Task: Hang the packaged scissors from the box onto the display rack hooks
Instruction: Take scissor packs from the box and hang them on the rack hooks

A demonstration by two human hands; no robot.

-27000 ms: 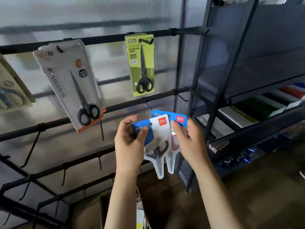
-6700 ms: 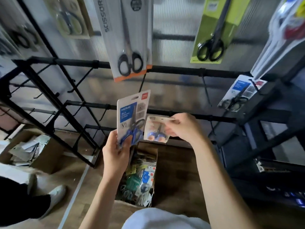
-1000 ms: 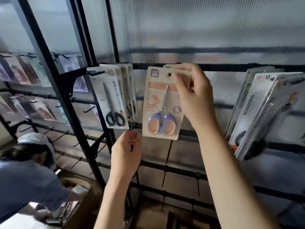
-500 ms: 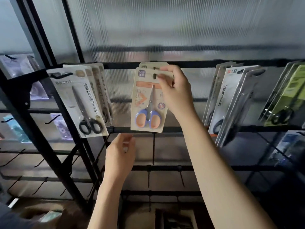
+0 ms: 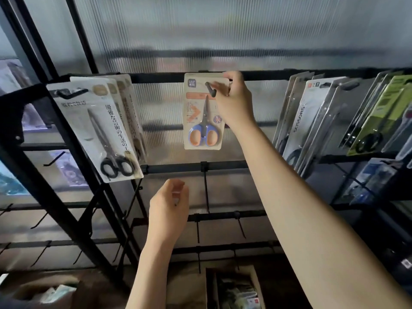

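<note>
Now the blue-and-orange scissors pack (image 5: 202, 112) hangs on a hook (image 5: 210, 88) of the top rail (image 5: 263, 74). Right hand (image 5: 231, 101) pinches the pack's upper right corner. Below the pack, left hand (image 5: 168, 210) loosely curled, holding nothing.

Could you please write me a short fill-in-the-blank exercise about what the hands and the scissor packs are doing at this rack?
1. The right hand holds the top of the pack whose scissors have blue and ____ handles.
2. That pack is threaded on a ____ that pokes out through its hang hole.
3. The left hand holds ____.
4. The pack at far left shows scissors with ____ handles.

Missing words: orange; hook; nothing; black
</note>
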